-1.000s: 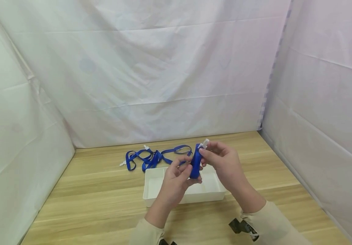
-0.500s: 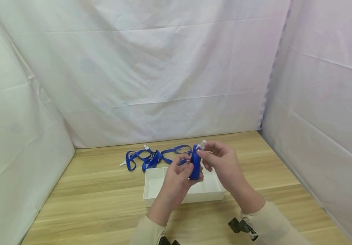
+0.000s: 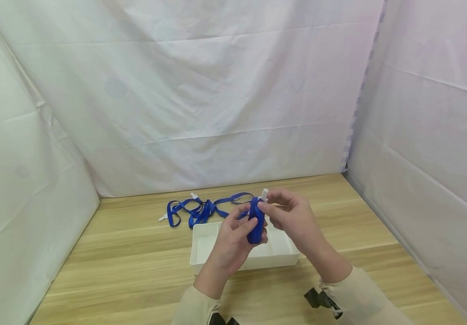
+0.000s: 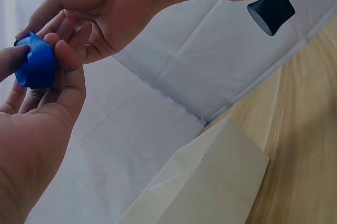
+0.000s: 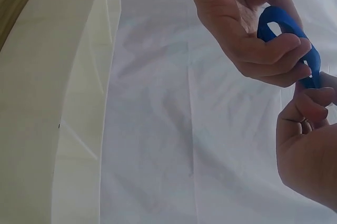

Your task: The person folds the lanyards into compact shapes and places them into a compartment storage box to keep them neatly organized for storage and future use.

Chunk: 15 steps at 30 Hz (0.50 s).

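Note:
A blue lanyard [image 3: 256,231], wound into a flat bundle, is held up over the white tray [image 3: 253,263] between both hands. My left hand [image 3: 233,241] grips its lower part, thumb across the front and fingers behind. With thumb and fingers my right hand [image 3: 290,214] pinches the top of the bundle, where a white plastic clip [image 3: 265,193] sticks up. In the left wrist view the rolled strap [image 4: 39,66] shows as a band with the left fingers round it. From the right wrist view, the looped strap [image 5: 279,18] has an open gap in its middle.
Behind the tray, more blue lanyards [image 3: 202,214] lie tangled on the wooden table [image 3: 127,253], with white clips at their ends. The tray has inner dividers [image 5: 79,138]. White cloth [image 3: 217,90] hangs at the back and both sides.
The bundle and its clip have shifted slightly left and down, and the clip now stands more upright. Both hands keep their hold. The lanyards on the table and the tray have stayed put.

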{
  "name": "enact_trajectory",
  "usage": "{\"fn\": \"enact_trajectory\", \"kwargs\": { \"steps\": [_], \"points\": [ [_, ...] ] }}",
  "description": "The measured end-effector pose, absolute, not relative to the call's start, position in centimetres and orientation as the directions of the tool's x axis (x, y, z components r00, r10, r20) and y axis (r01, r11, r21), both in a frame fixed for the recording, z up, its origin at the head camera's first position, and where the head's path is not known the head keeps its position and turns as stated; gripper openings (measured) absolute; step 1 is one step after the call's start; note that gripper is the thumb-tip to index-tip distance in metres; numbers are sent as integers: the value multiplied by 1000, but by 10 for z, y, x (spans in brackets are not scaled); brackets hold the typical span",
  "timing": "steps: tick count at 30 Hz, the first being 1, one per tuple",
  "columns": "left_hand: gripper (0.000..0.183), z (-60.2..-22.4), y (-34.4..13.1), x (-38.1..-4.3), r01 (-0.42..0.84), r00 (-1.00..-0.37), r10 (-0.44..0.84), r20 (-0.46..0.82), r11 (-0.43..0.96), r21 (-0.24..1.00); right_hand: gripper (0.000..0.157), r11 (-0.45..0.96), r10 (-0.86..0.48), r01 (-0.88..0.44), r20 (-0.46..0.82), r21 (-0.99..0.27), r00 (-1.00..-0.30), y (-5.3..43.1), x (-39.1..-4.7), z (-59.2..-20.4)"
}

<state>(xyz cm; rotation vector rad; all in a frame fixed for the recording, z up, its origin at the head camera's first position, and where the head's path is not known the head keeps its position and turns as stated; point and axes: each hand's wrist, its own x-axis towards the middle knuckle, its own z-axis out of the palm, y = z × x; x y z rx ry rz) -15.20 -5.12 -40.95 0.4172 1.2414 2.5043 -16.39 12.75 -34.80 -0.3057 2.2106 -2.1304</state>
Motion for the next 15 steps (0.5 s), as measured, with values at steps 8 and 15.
{"fn": "enact_trajectory", "kwargs": {
  "steps": [8, 15],
  "points": [
    [22, -409, -51, -151, -47, -927, 338, 162, -534, 844, 27, 49, -143, -109, 101, -993, -985, 126, -164, -351],
    [39, -413, -47, -141, 387, -886, 243, 394, -80, 919, 25, 99, -80, -147, 139, -984, -987, 126, -167, -353]
  ]
}}
